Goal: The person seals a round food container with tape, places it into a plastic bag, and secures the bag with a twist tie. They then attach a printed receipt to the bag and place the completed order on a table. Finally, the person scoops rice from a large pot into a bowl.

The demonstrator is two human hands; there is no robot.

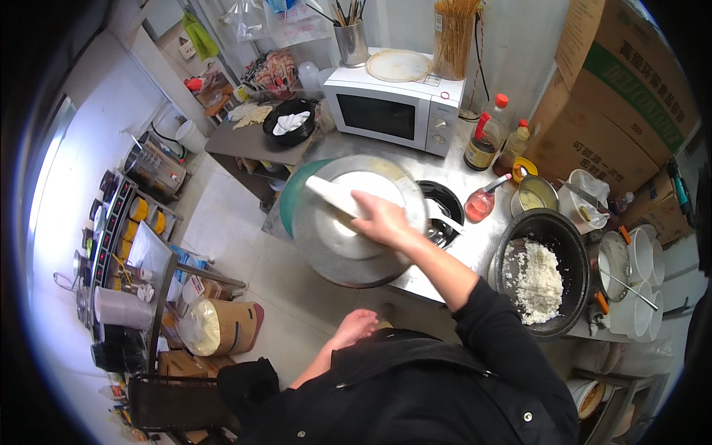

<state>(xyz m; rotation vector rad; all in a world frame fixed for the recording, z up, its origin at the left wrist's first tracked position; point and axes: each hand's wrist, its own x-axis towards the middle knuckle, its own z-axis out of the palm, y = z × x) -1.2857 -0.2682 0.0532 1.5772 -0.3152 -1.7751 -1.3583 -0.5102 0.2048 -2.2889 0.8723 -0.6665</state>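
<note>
My right hand [380, 216] is closed round the pale bar handle [331, 196] of a wide, round metal pot lid [319, 236]. The lid is above the near left corner of the steel table, and a teal basin [295, 194] shows from under its left side. A dark rim is visible below the lid's near edge; what it belongs to is hidden. My left hand [356, 326] hangs in front of my body, apart from the lid, its fingers loosely curled with nothing seen in them. Right of the lid is a black bowl [449, 199] with a white-handled utensil [443, 216] in it.
A large black pot [572, 297] of white rice [540, 278] stands at the right. Behind are a white microwave [393, 111], sauce bottles [512, 144], a red squeeze bottle [480, 204] and a metal pot [547, 191]. Cardboard boxes [623, 96] rise behind; shelving [159, 319] stands left.
</note>
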